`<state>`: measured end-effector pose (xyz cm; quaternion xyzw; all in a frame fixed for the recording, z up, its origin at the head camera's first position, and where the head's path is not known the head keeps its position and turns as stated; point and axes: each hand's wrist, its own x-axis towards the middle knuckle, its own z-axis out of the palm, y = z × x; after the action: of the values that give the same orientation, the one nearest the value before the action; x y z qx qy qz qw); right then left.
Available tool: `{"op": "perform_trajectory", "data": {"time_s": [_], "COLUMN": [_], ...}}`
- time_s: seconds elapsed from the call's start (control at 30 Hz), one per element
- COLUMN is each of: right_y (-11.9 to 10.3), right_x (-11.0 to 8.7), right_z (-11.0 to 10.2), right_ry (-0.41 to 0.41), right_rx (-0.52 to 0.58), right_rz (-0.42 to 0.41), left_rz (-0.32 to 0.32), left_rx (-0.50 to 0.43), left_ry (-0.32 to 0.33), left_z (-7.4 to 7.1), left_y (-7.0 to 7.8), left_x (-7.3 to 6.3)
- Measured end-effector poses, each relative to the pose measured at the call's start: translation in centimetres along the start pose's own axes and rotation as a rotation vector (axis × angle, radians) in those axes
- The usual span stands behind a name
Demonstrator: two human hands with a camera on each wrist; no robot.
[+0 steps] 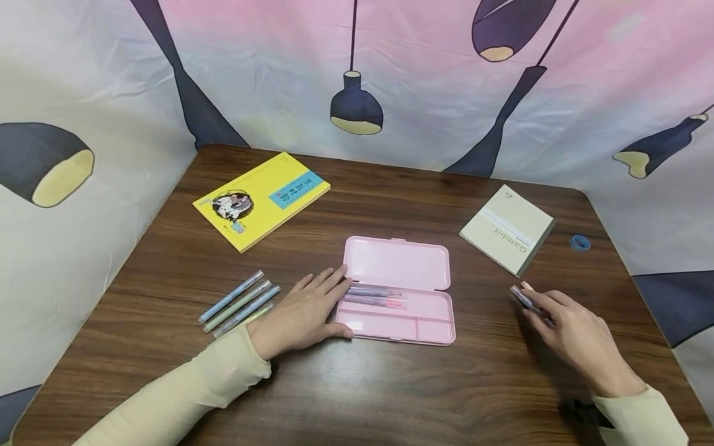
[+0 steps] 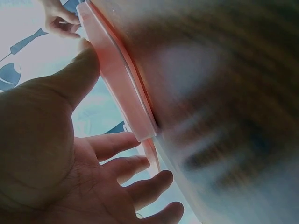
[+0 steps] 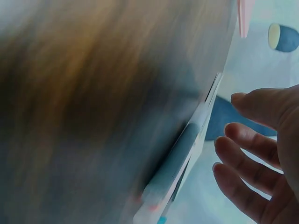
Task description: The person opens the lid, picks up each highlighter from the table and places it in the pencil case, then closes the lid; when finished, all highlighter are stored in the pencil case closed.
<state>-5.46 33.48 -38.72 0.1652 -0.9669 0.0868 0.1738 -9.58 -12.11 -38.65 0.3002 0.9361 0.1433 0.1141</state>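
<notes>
A pink pencil case [image 1: 434,305] lies with its lid [image 1: 396,263] folded back, and several pens [image 1: 374,297] sit in its rear compartment. My left hand [image 1: 304,310] rests against the case's left end, its fingers extended and the thumb at the front edge. In the left wrist view the thumb touches the pink side of the case [image 2: 117,79]. My right hand [image 1: 580,331] is over a pen [image 1: 523,298] on the right of the table. The right wrist view shows that hand [image 3: 261,149] with parted fingers, apart from the grey-blue pen [image 3: 173,161]. A pale tip beside the pen is partly hidden.
Several pens [image 1: 237,300] lie left of my left hand, partly behind the sleeve. A yellow book [image 1: 262,201] is at the back left. A cream Gambit notebook [image 1: 504,229] and a blue tape roll [image 1: 580,242] are at the back right. Printed cloth surrounds the wooden table [image 1: 390,390].
</notes>
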Motion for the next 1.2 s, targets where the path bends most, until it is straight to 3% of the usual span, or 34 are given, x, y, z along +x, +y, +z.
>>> {"op": "perform_trajectory", "data": {"time_s": [0.27, 0.53, 1.2], "right_y": [1.4, 1.9, 2.2], "right_x": [-1.5, -2.3, -2.6], "right_z": [-0.3, -0.5, -0.2], "right_ry": [-0.019, -0.092, -0.086], "right_rx": [-0.012, -0.009, -0.008], "right_rz": [0.088, 0.155, 0.103], "left_rz": [0.006, 0.005, 0.0], "left_rx": [-0.003, -0.005, -0.014], "left_ry": [0.009, 0.01, 0.003], "left_z": [-0.1, -0.1, 0.1], "left_y": [0.1, 0.0, 0.1], "left_x": [-0.1, -0.1, -0.2]}}
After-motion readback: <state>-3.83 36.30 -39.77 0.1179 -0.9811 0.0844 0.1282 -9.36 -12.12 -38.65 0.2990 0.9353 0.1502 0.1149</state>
